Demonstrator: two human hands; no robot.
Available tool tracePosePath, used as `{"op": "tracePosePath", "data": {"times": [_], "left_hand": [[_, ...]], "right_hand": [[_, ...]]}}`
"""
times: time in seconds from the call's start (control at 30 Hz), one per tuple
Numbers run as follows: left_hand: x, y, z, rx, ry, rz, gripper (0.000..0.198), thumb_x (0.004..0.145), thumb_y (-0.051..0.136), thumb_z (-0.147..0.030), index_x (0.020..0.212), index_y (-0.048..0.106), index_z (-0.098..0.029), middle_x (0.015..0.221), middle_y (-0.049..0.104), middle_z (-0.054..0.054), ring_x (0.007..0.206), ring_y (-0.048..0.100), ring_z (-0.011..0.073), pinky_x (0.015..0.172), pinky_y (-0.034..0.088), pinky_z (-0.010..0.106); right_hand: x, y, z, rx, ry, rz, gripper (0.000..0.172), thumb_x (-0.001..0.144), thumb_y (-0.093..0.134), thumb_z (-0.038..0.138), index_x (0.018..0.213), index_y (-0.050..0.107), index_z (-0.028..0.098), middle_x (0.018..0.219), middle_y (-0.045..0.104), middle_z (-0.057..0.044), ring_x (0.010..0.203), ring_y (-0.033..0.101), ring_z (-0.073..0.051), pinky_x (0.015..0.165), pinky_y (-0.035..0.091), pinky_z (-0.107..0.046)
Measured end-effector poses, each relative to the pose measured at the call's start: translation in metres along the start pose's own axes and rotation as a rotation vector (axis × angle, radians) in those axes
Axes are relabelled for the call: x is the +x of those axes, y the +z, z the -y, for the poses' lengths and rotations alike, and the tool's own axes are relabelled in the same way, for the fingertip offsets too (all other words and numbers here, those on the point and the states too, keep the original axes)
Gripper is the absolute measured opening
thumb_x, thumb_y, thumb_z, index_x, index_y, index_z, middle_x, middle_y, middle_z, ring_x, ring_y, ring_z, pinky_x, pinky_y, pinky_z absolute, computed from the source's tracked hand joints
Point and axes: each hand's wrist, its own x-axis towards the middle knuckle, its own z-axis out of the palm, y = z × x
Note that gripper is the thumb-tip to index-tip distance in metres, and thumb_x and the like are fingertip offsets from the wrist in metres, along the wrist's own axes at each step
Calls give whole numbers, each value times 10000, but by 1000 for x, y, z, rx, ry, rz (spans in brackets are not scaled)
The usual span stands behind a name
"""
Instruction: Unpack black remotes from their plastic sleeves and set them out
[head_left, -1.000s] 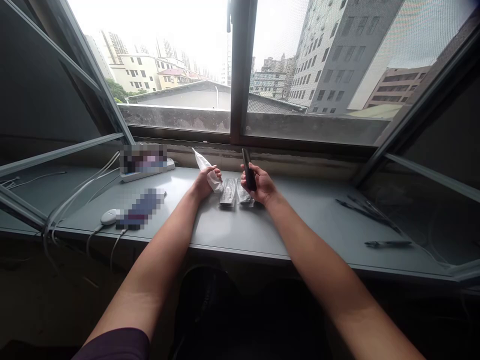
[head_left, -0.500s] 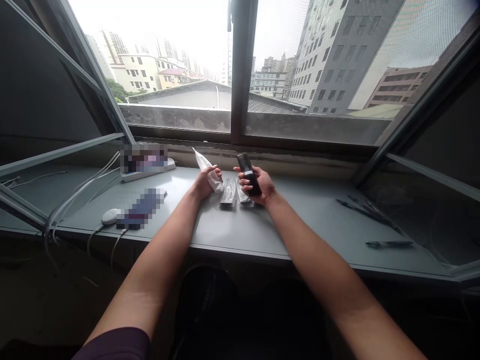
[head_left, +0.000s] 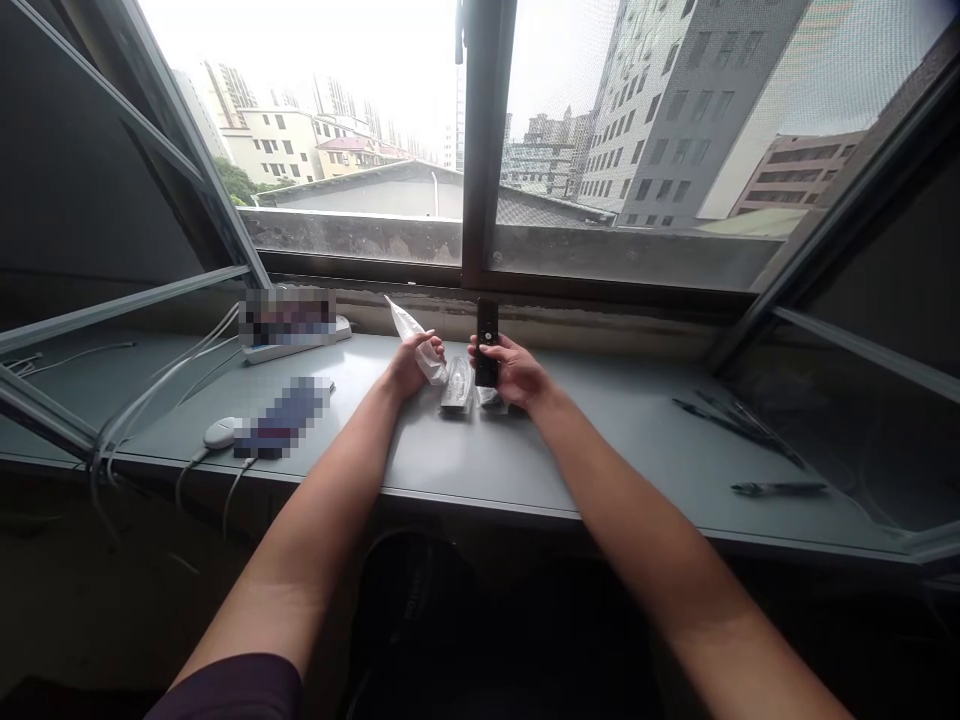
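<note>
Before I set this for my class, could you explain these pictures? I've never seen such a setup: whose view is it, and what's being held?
There is no machine here, just a person's two bare hands. Every picture comes from one camera worn on that person's head, looking forward and down. The left hand holds a white wrapper. The right hand holds a slim black device with buttons, perhaps a remote control. On the grey desk, near the hands, lie two packets in clear plastic. Off to the right lies a pen; to the left, a white round object with a cable. Some items on the left are blurred out.
</note>
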Motion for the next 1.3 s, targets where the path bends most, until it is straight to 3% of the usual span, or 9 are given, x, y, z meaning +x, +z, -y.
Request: {"op": "tracePosePath", "data": {"times": [0.23, 0.37, 0.47, 0.57, 0.73, 0.93, 1.03, 1.13, 1.3], "left_hand": [[-2, 3, -1, -8, -5, -4, 174, 880, 792, -283, 838, 664, -172, 713, 677, 33, 593, 626, 142, 654, 545, 279], [-2, 2, -1, 2, 5, 3, 198, 871, 808, -306, 847, 670, -165, 722, 674, 31, 600, 637, 149, 647, 545, 284], [-1, 1, -1, 9, 4, 2, 202, 875, 808, -313, 849, 671, -167, 720, 677, 29, 597, 636, 147, 650, 545, 285], [-1, 1, 0, 12, 2, -7, 198, 886, 793, -316, 842, 674, -164, 716, 679, 31, 592, 636, 148, 652, 544, 287], [-2, 2, -1, 12, 6, -7, 194, 889, 785, -310, 831, 677, -159, 714, 679, 35, 598, 645, 155, 657, 545, 289], [-2, 2, 0, 0, 4, -20, 177, 892, 782, -297, 842, 681, -161, 717, 683, 35, 597, 642, 149, 662, 547, 285], [-2, 2, -1, -2, 1, -21, 175, 890, 784, -295, 839, 677, -165, 708, 680, 36, 593, 636, 150, 656, 546, 286], [-3, 4, -1, -2, -1, -25, 180, 889, 787, -292, 824, 667, -174, 699, 679, 37, 588, 631, 152, 645, 545, 286], [-3, 3, -1, -7, 2, -10, 190, 891, 784, -286, 802, 663, -171, 698, 677, 39, 585, 633, 148, 644, 545, 280]], "right_hand": [[3, -1, -7, -264, -403, 116, 311, 712, 953, 122, 963, 835, 261, 1228, 847, -31, 1296, 712, -243, 1037, 586, -353], [3, -3, -8, -356, -435, 160, 279, 711, 1002, 277, 959, 873, 269, 1469, 766, -70, 1475, 613, -302, 1171, 505, -408], [3, -3, -7, -338, -428, 150, 371, 672, 1031, 308, 1003, 867, 272, 1338, 824, -66, 1402, 663, -303, 1191, 493, -435], [1, 0, -7, -300, -362, 113, 369, 737, 999, 299, 1056, 821, 250, 1114, 860, -41, 1200, 764, -275, 1141, 544, -438], [-4, 7, 0, -100, -130, 4, 42, 1039, 663, 235, 1023, 693, 211, 1014, 835, -56, 785, 787, -208, 786, 685, -381], [-11, 10, 13, 234, 80, 59, 370, 1188, 366, 362, 1185, 683, 171, 881, 762, -58, 547, 591, -130, 450, 546, -219], [-12, 10, 15, 296, 126, 98, 381, 1194, 356, 347, 1223, 686, 159, 786, 702, -21, 530, 583, -118, 469, 562, -199], [-13, 12, 15, 276, 129, 13, 289, 1169, 512, 376, 1180, 691, 150, 753, 705, -21, 606, 682, -142, 602, 668, -243], [-12, 13, 14, 267, 196, -75, 314, 1183, 455, 391, 1213, 651, 147, 937, 795, -122, 797, 794, -219, 642, 710, -308]]}}
